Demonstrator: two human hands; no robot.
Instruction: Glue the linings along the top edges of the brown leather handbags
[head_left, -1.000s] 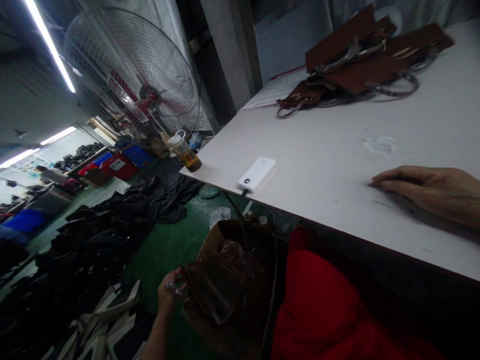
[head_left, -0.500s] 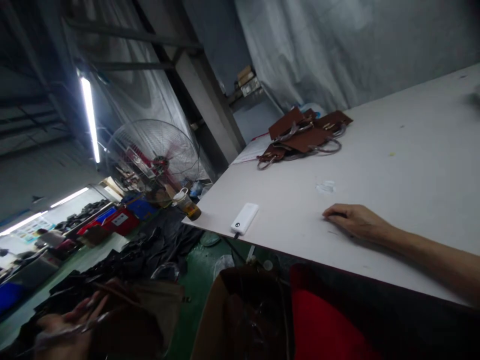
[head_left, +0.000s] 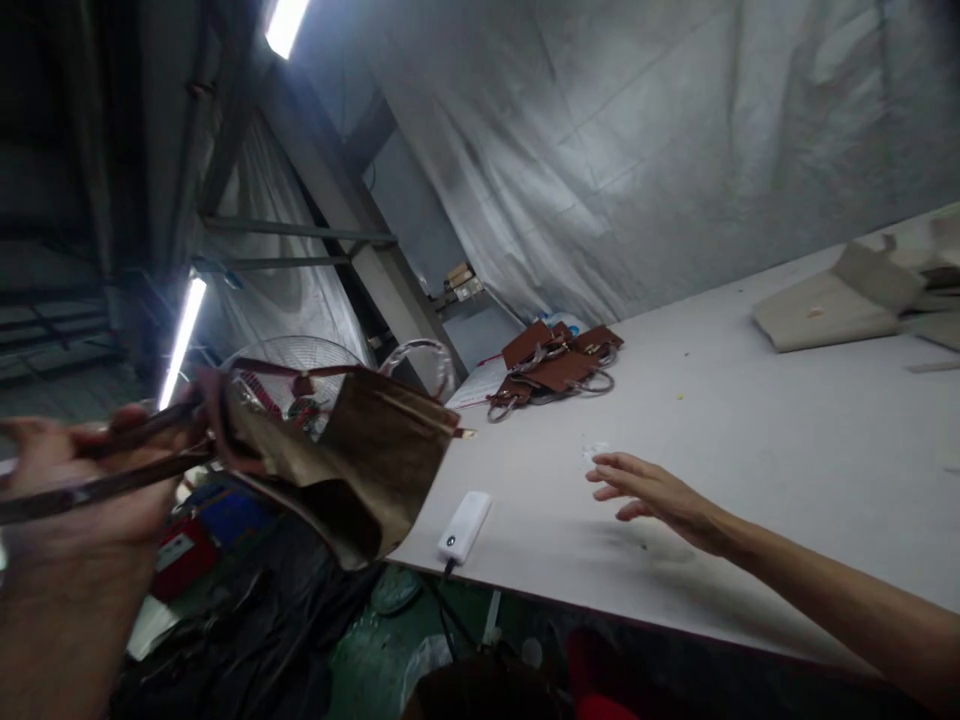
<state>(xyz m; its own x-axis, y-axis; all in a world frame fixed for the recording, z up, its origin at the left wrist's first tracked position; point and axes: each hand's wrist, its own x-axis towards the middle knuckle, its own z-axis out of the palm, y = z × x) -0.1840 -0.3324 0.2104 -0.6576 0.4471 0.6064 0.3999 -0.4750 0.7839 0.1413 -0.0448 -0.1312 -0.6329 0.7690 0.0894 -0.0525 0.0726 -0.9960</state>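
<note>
An open-mouthed brown bag with a dull tan lining (head_left: 397,440) is held tilted in the air, its body reaching out rightward from the left grip (head_left: 97,525), which is clamped, somewhat blurred, on its dark strap. Farther right, the right grip (head_left: 664,500) has its fingers apart above the pale flat bench (head_left: 540,550). Beyond that grip lies a heap of brown bags (head_left: 559,370).

Left hand (head_left: 109,518) blurry, fan (head_left: 298,351) partly behind the brown bag (head_left: 394,450), beige pieces (head_left: 832,308) partly beyond the right edge
</note>
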